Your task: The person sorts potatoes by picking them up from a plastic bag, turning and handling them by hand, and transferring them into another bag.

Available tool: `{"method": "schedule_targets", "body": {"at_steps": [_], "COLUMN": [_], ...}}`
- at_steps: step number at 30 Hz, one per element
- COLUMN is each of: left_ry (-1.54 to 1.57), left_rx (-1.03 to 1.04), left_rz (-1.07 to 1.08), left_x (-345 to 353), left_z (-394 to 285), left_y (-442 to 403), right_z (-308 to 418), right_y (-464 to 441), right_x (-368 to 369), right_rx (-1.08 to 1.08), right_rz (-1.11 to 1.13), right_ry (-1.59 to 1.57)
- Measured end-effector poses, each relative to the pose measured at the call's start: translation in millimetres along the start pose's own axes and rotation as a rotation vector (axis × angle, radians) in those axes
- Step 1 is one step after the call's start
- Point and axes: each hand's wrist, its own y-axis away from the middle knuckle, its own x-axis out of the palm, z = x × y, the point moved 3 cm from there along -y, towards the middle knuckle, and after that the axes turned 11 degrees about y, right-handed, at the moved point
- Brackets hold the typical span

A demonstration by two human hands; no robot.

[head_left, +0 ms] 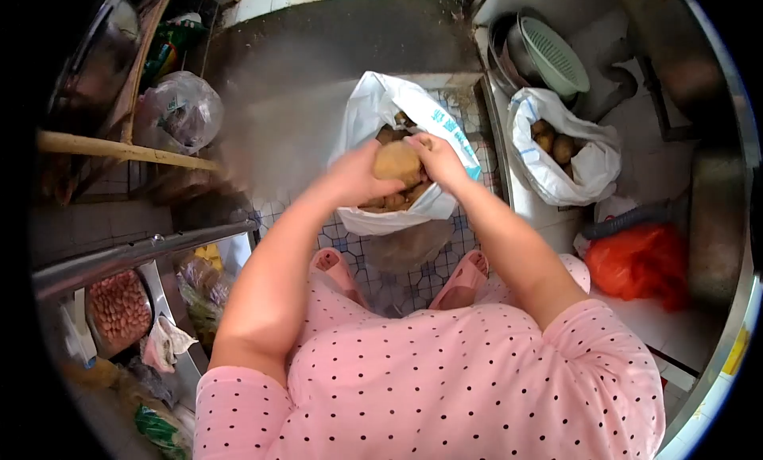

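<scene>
Where my left grip (356, 174) and right grip (439, 160) clasp a potato (396, 164), the white bag (359, 118) gapes beneath.
A loosened hold could drop it; a snag could fold the slack bag inward.

Over the white sack (359, 122), the open mouth is largely blocked by the left hand (355, 174), the right hand (443, 164) and a potato (397, 164). Left of the sack, tiled floor (274, 211) is left free until bounded by a wooden pole (127, 148). Right of it, passage is narrowed by a smaller sack (560, 178).
</scene>
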Motion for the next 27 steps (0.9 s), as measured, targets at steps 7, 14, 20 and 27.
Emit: {"method": "schedule_targets", "body": {"at_steps": [7, 14, 20, 27], "left_ry": [-0.034, -0.033, 0.243, 1.404], "left_rx": [-0.185, -0.3, -0.306, -0.319], "left_rz": [-0.262, -0.256, -0.27, -0.011], "left_x": [-41, -50, -43, 0], "left_z": [-15, -9, 9, -13], "left_y": [16, 26, 17, 1], "right_z": [-71, -77, -39, 11], "right_y": [-68, -74, -40, 28], "right_x": [46, 81, 43, 33], "right_rx": [-0.534, -0.419, -0.373, -0.508], "right_rz": [-0.079, 0.067, -0.021, 0.043], "right_ry": [1.225, 1.285, 0.393, -0.722]}}
